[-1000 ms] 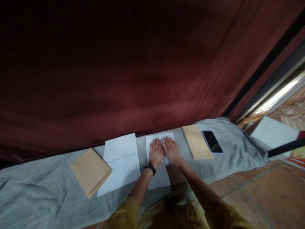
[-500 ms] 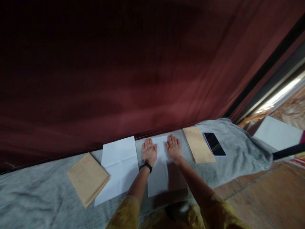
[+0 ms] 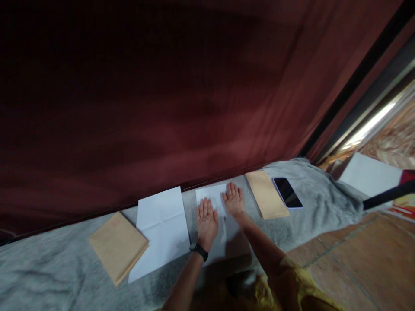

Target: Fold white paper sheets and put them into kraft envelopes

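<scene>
While both palms face down with fingers extended rather than curled, neither hand has hold of anything. The left hand [image 3: 207, 223], wearing a black wristband [image 3: 200, 252], lies flat along the left side of a white rectangular paper sheet [image 3: 219, 242], its thumb slightly apart from the fingers. The right hand [image 3: 234, 201], below a mustard-yellow fabric sleeve [image 3: 295, 280], lies equally flat at the sheet's far right corner, its fingers a little spread. The sheet rests on a soft grey cloth [image 3: 311, 203], directly beneath the hands, and shows a lengthwise line between them.

To its left lies a second white paper sheet [image 3: 162, 235], bearing a crosswise crease; a tan, squarish paper packet [image 3: 118, 246] overlaps its left edge. To the right lie a tan, oblong paper packet [image 3: 267, 194] and, just beside it, a dark-screened phone with a lilac rim [image 3: 288, 192].

Lettering: the left packet carries a faint reddish mark near its far corner, too blurred to read; the phone's screen is black. At the right margin, a red-and-yellow printed item [image 3: 405, 207] is likewise illegible.
</scene>
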A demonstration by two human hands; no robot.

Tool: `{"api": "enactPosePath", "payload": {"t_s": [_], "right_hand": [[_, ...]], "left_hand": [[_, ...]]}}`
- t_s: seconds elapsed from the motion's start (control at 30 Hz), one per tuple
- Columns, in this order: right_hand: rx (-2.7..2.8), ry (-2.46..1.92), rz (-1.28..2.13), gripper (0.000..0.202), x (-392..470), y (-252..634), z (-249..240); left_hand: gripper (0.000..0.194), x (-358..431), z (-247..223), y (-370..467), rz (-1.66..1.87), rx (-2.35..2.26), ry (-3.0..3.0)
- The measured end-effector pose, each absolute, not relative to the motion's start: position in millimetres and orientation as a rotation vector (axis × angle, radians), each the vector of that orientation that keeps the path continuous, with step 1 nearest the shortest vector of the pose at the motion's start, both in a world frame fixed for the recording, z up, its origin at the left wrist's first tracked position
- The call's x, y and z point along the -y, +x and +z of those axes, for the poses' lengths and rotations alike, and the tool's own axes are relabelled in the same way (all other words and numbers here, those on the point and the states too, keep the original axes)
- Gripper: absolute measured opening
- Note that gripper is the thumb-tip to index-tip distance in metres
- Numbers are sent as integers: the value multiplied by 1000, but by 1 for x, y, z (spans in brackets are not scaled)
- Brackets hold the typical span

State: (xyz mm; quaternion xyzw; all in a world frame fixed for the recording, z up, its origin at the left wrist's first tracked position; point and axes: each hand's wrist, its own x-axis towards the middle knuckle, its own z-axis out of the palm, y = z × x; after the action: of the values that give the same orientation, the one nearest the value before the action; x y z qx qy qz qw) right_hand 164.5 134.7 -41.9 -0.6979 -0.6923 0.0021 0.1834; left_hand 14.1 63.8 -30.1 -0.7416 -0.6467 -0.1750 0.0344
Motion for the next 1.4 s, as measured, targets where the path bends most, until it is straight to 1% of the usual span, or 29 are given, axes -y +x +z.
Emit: {"api": "enactPosePath", "payload": {"t_s": [0.13,0.27,0.37,0.5,0.67,0.9,1.17,1.27,1.4], "right_hand": [[1951,-1973,39,63,-138,165,-35],[1935,-2003,106,61,-131,161,-24],[1974,-1907,104,56,-101,147,-25],[2158,-1640,107,51,-40,132,-38],[2066,-1721,1,54,3,150,-43],[2013,-1822,-83,57,20,192,-43],[1982,-1870,-88,59,31,206,-47],[1969,-1858,-93,59,30,207,-47],[1956,-1843,-48,58,29,204,-42]], "left_hand": [[56,-34,-34,18,-465,1893,-2390],[57,-30,-34,17,-453,1913,-2375],[57,-31,-31,17,-430,1897,-2375],[56,-27,-27,15,-357,1834,-2433],[54,-10,-27,9,-400,1847,-2419],[58,16,-31,4,-503,1939,-2313],[60,33,-31,-2,-533,1964,-2272],[60,47,-27,4,-534,1904,-2291],[60,67,-28,22,-482,1719,-2468]]}}
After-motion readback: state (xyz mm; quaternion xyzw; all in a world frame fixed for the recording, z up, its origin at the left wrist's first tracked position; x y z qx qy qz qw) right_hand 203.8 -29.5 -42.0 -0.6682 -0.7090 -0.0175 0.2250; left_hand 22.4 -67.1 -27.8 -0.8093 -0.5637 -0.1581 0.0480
